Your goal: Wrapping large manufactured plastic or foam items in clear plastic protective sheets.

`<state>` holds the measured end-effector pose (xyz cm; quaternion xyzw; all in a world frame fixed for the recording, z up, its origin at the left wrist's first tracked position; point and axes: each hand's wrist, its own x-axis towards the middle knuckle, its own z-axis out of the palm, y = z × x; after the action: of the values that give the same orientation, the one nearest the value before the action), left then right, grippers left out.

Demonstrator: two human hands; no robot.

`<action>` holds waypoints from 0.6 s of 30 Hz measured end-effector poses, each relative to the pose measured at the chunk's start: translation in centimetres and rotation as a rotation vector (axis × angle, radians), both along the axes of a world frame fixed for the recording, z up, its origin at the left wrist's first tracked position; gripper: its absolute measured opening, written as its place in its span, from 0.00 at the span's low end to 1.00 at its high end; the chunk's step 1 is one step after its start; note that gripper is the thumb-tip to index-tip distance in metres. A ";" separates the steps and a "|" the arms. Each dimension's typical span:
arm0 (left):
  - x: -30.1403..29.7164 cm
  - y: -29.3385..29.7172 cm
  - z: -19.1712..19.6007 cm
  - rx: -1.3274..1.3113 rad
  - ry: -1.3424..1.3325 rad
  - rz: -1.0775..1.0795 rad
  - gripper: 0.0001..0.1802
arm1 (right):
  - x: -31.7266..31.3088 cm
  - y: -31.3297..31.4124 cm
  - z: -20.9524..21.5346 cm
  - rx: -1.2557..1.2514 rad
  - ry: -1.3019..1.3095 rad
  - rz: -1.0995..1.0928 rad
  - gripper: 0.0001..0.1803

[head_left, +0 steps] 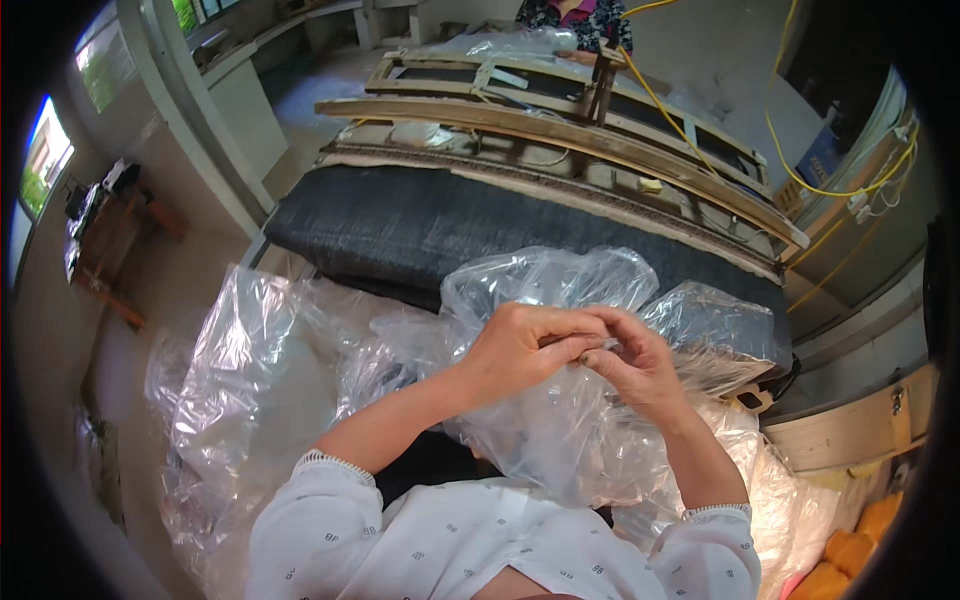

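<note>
Meeting over a heap of clear plastic bags [560, 440], fingertips together at picture centre. Left hand [522, 345] curled, fingers bent in and pinching a fold of film against the thumb. Right hand [632, 362] likewise half closed, fingertips [597, 358] touching the left ones, nipping the same fold; whether anything small sits between them, cannot tell. Both forearms bare, coming up from white patterned sleeves [330, 520] at the lower edge.

Largest first around them: bags spread wide, crumpled, from the lower left across the lap to the lower right, one puffed sheet rising just behind the hands. Behind that, a long black padded slab [400, 225] lying across the view, touching the bags' far edge. Beyond it, a curved wooden frame [560, 135], bare slats and webbing showing, with more clear film on its far end. Yellow cable [790, 170] looping over the frame and down the right side. Pale wooden panel [850, 430] at right, low. Orange-yellow pieces [860, 550] in the lower right corner.

Room: pale floor, white pillar [180, 120] at left, bright windows along the left wall, dark cluttered table [100, 230] below them. Another person's patterned top [570, 15] just visible at the top edge, behind the frame.
</note>
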<state>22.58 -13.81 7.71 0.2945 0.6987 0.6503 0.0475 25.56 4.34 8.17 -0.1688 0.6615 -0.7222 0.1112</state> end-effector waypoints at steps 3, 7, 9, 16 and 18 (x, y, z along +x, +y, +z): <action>-0.3 0.1 -0.3 0.073 -0.032 0.000 0.08 | -0.5 0.6 -0.3 0.096 -0.004 -0.056 0.20; -0.7 0.0 -0.3 -0.097 -0.036 0.045 0.09 | -1.2 0.8 -0.2 0.128 0.059 -0.187 0.13; -1.5 0.6 -0.1 -0.015 0.029 0.105 0.09 | -1.8 0.5 0.0 0.113 0.129 -0.260 0.11; -6.1 2.1 0.6 -0.207 0.152 0.155 0.06 | -5.9 3.2 0.6 0.206 0.366 -0.580 0.06; -8.9 2.2 0.1 -0.118 0.085 0.168 0.05 | -8.6 4.3 1.3 0.158 0.452 -0.687 0.05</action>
<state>13.73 -11.63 7.84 0.2590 0.7592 0.5968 -0.0198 16.98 8.68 9.44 -0.0834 0.7404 -0.6091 -0.2717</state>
